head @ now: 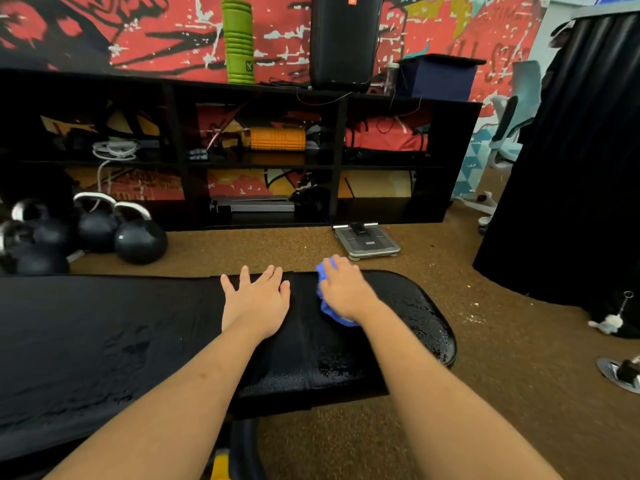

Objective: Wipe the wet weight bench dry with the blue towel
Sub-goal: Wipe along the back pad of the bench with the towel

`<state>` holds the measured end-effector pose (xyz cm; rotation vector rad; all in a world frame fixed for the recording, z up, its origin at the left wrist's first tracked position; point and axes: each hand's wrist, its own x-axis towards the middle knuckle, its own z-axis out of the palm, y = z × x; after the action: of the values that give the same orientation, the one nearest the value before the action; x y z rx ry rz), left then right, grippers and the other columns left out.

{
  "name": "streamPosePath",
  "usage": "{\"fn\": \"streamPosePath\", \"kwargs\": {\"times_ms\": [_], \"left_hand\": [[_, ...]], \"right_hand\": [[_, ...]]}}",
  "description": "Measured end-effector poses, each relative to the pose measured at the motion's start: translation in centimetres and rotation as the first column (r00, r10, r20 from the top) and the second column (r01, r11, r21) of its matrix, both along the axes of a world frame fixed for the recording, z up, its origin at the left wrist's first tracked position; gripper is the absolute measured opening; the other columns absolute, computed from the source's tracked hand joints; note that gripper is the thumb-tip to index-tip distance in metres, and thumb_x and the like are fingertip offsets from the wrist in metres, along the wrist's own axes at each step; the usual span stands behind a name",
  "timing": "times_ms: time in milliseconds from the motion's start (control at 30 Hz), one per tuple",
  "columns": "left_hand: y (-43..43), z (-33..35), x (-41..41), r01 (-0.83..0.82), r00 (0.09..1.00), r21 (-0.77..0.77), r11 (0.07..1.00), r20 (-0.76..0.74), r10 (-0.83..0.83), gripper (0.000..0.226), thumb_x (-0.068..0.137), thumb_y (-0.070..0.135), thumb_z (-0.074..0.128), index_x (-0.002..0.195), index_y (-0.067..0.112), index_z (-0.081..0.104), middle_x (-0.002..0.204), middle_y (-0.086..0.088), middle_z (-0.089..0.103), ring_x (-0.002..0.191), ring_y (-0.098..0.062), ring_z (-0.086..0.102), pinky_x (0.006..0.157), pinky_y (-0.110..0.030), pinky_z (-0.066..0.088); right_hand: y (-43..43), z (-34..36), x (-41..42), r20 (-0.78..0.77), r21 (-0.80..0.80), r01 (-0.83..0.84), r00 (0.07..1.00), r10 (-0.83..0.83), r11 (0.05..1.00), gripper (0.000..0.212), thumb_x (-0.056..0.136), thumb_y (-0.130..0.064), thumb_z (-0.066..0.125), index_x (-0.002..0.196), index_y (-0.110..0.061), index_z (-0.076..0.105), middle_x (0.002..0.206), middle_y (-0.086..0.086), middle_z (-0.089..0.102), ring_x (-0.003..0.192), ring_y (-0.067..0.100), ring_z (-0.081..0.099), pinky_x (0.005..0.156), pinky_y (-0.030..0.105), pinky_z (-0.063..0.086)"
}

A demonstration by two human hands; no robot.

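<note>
The black weight bench (408,317) runs across the lower half of the view, its rounded seat pad at the right glistening with water drops. My right hand (343,289) lies on top of the bunched blue towel (327,308) and presses it onto the seat pad near the far edge; the towel shows at the fingertips and under the wrist. My left hand (258,299) rests flat, fingers spread, on the long back pad just left of the seam between the pads.
Several black kettlebells (138,237) stand on the brown floor at the far left. A scale (367,242) lies beyond the bench. A black shelf unit (263,157) lines the wall. A black curtain (571,168) hangs at the right.
</note>
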<state>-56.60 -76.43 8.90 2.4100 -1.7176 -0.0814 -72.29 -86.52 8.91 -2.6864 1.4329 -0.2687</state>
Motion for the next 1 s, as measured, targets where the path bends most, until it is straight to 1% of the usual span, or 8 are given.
{"fn": "streamPosePath", "kwargs": {"times_ms": [133,267,333,400,533,733,867,1000], "left_hand": [[0.1,-0.2,0.2,0.005,1.000,-0.022,1.000,-0.002,-0.005,0.054,0.105,0.045,0.012,0.158,0.032,0.017,0.164,0.015,0.015,0.153,-0.030,0.005,0.118,-0.063,0.001],[0.1,-0.2,0.3,0.005,0.999,-0.050,0.999,-0.037,-0.007,0.053,0.106,0.043,0.013,0.157,0.031,0.019,0.164,0.016,0.016,0.153,-0.027,0.006,0.120,-0.060,-0.001],[0.0,-0.3,0.4,0.004,0.999,-0.055,0.999,-0.036,-0.006,0.053,0.106,0.044,0.013,0.157,0.032,0.018,0.164,0.016,0.016,0.153,-0.027,0.006,0.120,-0.060,-0.001],[0.0,-0.3,0.4,0.001,0.999,-0.054,0.999,-0.035,-0.003,0.054,0.106,0.045,0.012,0.157,0.032,0.018,0.164,0.016,0.015,0.153,-0.027,0.006,0.120,-0.060,-0.001],[-0.1,-0.3,0.2,-0.005,1.000,-0.048,0.999,-0.025,0.003,0.054,0.106,0.044,0.011,0.158,0.032,0.017,0.164,0.015,0.014,0.153,-0.027,0.005,0.120,-0.060,-0.002],[-0.2,-0.4,0.2,-0.007,1.000,-0.037,0.999,-0.010,0.006,0.054,0.106,0.043,0.011,0.158,0.031,0.016,0.164,0.016,0.013,0.153,-0.028,0.005,0.119,-0.062,-0.002],[-0.3,-0.3,0.2,-0.004,1.000,-0.040,0.999,-0.001,0.004,0.054,0.106,0.044,0.011,0.158,0.032,0.017,0.164,0.015,0.014,0.153,-0.028,0.006,0.119,-0.062,-0.001],[-0.4,-0.4,0.2,-0.015,1.000,-0.038,0.999,-0.014,0.015,0.054,0.106,0.044,0.011,0.157,0.032,0.018,0.164,0.016,0.015,0.153,-0.028,0.007,0.119,-0.061,-0.001]], "right_hand": [[5.1,-0.6,2.4,0.005,0.042,-0.131,0.991,0.131,0.990,0.056,0.102,-0.027,0.026,0.153,-0.005,0.017,0.162,0.015,0.006,0.150,0.029,0.004,0.121,0.049,0.014],[10.4,-0.4,-3.6,0.050,0.024,-0.249,0.968,0.248,0.968,0.058,0.101,-0.032,0.018,0.157,-0.018,0.010,0.165,-0.004,-0.002,0.151,0.010,-0.003,0.122,0.040,0.001],[11.2,-0.7,-7.5,0.059,0.014,-0.235,0.970,0.234,0.972,0.059,0.099,-0.034,0.014,0.157,-0.029,0.008,0.163,-0.017,-0.007,0.148,-0.001,-0.008,0.121,0.036,-0.005],[9.6,-0.8,-11.1,0.060,0.028,-0.122,0.991,0.121,0.992,0.056,0.103,-0.030,0.021,0.157,-0.033,0.005,0.161,-0.021,-0.012,0.146,-0.005,-0.010,0.122,0.038,-0.006],[3.3,-0.7,-14.1,0.034,0.098,0.109,0.993,-0.113,0.989,0.055,0.105,-0.027,0.023,0.157,-0.026,0.008,0.164,-0.008,-0.010,0.150,0.008,-0.004,0.121,0.041,-0.002],[-3.6,-0.5,-9.0,-0.008,0.098,0.242,0.970,-0.242,0.965,0.053,0.105,-0.030,0.024,0.154,-0.010,0.017,0.161,0.017,0.010,0.149,0.030,0.010,0.120,0.045,0.013],[-3.6,0.3,-3.7,-0.017,0.066,0.164,0.986,-0.163,0.984,0.041,0.103,-0.027,0.030,0.137,-0.007,0.040,0.140,0.017,0.043,0.129,0.032,0.038,0.107,0.043,0.030],[-0.7,-0.2,0.2,0.072,0.055,0.035,0.997,-0.039,0.998,0.042,0.102,-0.025,0.032,0.138,-0.006,0.041,0.142,0.018,0.040,0.133,0.036,0.036,0.108,0.044,0.030]]}}
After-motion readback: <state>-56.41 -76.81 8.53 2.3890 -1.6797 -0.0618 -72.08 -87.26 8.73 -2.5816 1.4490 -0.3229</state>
